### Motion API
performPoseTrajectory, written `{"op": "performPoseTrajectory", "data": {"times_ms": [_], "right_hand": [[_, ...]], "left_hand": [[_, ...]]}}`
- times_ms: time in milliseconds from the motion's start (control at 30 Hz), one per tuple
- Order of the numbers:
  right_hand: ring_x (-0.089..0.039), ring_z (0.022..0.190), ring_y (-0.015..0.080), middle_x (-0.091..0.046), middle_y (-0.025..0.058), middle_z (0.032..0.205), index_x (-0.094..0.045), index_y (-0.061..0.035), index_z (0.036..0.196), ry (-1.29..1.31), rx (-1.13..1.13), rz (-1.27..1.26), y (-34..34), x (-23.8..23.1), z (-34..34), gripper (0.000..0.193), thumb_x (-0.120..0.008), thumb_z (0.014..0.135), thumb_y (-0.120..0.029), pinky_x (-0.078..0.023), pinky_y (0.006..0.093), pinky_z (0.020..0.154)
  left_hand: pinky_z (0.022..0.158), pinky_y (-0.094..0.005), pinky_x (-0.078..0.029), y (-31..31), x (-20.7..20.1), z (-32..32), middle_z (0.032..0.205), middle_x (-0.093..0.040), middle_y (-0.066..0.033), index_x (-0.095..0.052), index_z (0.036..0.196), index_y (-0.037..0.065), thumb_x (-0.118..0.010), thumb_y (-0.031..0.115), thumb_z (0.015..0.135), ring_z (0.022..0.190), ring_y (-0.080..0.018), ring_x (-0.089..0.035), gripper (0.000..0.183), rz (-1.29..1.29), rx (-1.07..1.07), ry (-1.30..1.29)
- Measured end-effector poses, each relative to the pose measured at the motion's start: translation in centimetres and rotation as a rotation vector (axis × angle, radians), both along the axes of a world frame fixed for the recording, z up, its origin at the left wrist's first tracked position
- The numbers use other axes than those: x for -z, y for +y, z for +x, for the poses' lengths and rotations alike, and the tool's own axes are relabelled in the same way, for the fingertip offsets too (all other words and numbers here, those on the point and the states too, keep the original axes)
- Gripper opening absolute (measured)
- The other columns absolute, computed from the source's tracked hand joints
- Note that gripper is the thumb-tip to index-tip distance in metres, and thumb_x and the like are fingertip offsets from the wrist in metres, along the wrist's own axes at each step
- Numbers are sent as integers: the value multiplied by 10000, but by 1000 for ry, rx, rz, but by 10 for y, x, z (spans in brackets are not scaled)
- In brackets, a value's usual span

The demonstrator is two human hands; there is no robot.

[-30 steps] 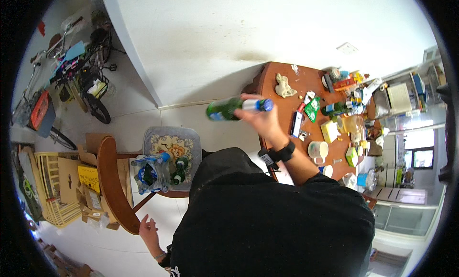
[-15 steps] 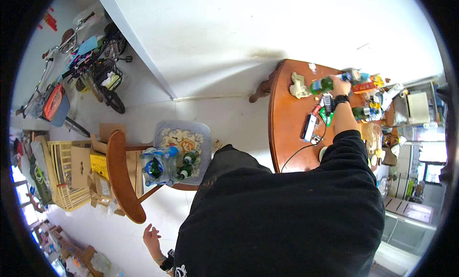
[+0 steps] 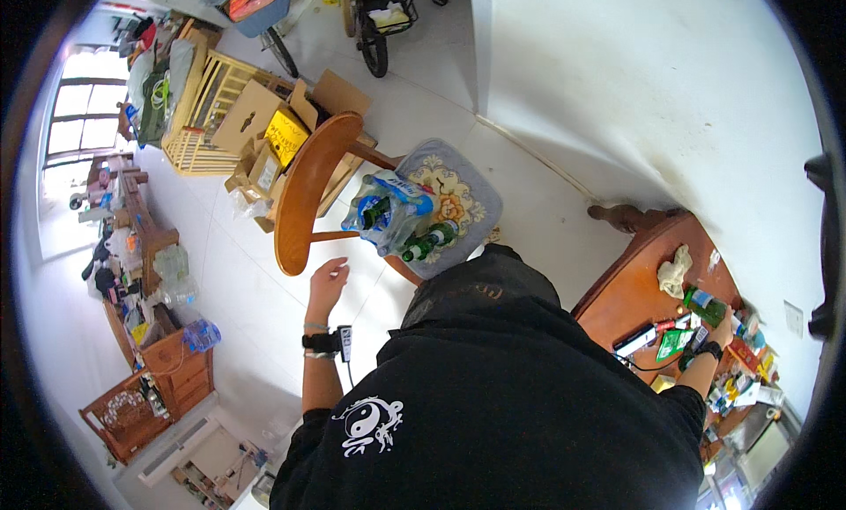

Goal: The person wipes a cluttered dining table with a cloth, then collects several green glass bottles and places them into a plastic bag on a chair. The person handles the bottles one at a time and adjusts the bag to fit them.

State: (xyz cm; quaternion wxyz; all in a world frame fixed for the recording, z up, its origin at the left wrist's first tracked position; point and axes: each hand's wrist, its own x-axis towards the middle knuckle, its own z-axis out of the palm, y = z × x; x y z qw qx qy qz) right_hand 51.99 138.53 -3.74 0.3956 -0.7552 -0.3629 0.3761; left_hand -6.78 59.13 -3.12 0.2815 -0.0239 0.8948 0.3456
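Observation:
My right hand is wrapped round a green glass bottle over the wooden table; whether its base touches the tabletop I cannot tell. Beside the bottle lies a crumpled pale cloth. My left hand, empty and with loosely spread fingers, hangs next to the wooden chair's curved backrest. On the chair's grey floral cushion sits a clear plastic pack of bottles. Green glass bottles lie against the pack.
Bottles, boxes and other clutter crowd the table's right end, with a white power strip and cable nearer me. Opened cardboard boxes and a slatted crib stand behind the chair. Bicycles are parked farther back. A white wall borders the table.
My view has swung left, bringing the chair nearer the centre. My left hand has come up beside the backrest. The right hand still grips the green bottle.

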Motion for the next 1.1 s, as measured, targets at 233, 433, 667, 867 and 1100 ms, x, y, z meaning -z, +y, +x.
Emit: {"op": "performPoseTrajectory", "data": {"times_ms": [233, 433, 667, 867, 1100], "right_hand": [[-708, 900, 247, -718, 103, 1035, -679, 18, 1082, 86, -127, -62, -7, 9, 18, 423, -761, 870, -339, -603, 347, 758], [-660, 745, 189, -718, 94, 959, -684, -6, 1125, -70, -201, 289, -108, -21, -70, 286, -632, 946, -224, -522, 321, 605], [-635, 765, 116, -664, 25, 936, -654, -21, 1186, -298, -845, 37, -272, 17, -259, 248, -601, 979, -146, -502, 241, 643], [-708, 863, 197, -731, 125, 957, -678, 29, 1121, -316, -1343, -86, -401, 72, -421, 284, -642, 913, -161, -558, 326, 751], [-712, 773, 277, -728, 160, 864, -699, 31, 1047, -247, -1788, -305, -456, 140, -546, 286, -632, 873, -185, -548, 371, 713]], "left_hand": [[919, -404, -515, 63, 90, -42, 1197, -674, -207, -681, 1190, -18, -757, 392, 857, 1053, -342, -659, 534, 92, 249, 301], [884, -438, -535, 144, 131, -85, 1146, -672, -235, -640, 1103, -70, -790, 608, 724, 1073, -366, -652, 791, -111, 303, -250], [872, -466, -545, 152, 145, -67, 1184, -669, -210, -626, 1137, -38, -823, 533, 718, 1064, -363, -660, 735, -64, 81, -178], [879, -471, -531, 152, 150, -47, 1154, -683, -214, -646, 1111, -29, -848, 445, 708, 1040, -370, -667, 653, 45, -130, -23], [737, -389, -526, 141, 165, -55, 939, -717, -176, -697, 980, -17, -873, 326, 681, 834, -291, -693, 488, 150, -171, -123]]}}
